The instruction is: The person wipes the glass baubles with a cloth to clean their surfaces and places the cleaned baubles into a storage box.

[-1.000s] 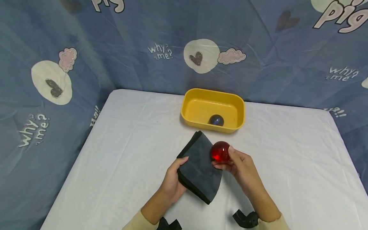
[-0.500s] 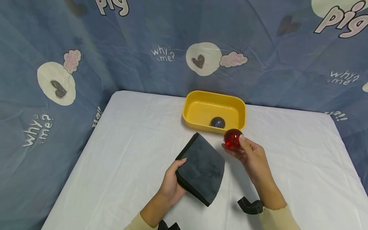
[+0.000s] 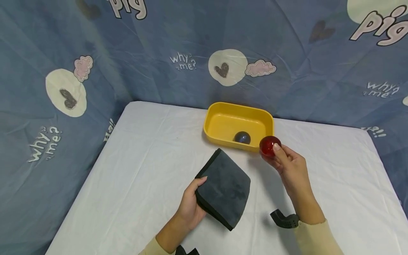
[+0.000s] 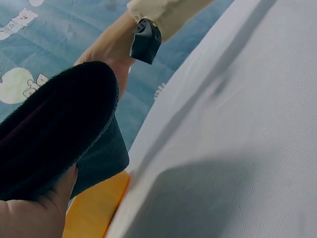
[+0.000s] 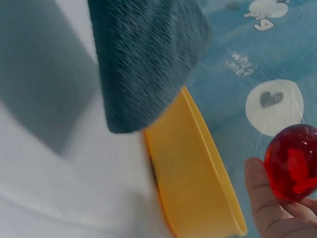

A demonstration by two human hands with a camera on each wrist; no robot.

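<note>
A folded dark grey towel (image 3: 224, 187) with black edging is gripped along its left side by my left hand (image 3: 190, 203), the thumb lying on top. My right hand (image 3: 291, 168) pinches a clear red ball (image 3: 269, 146) between thumb and fingers, above the table and overlapping the near right corner of the yellow bin (image 3: 223, 141) in the head view. Inside that bin rests a dark blue ball (image 3: 242, 137). In the right wrist view the red ball (image 5: 293, 161) sits at the fingertips, and the towel (image 5: 148, 59) hangs beyond.
A white cloth (image 3: 153, 152) covers the table, with the bin at its back edge. Behind and to the left hangs a blue printed curtain (image 3: 153, 81). A black wrist mount (image 3: 284, 219) is strapped near the right sleeve (image 3: 315, 237).
My right hand has carried the red ball off the towel, up and to the right, towards the bin's near right corner. The left hand and towel have hardly moved.
</note>
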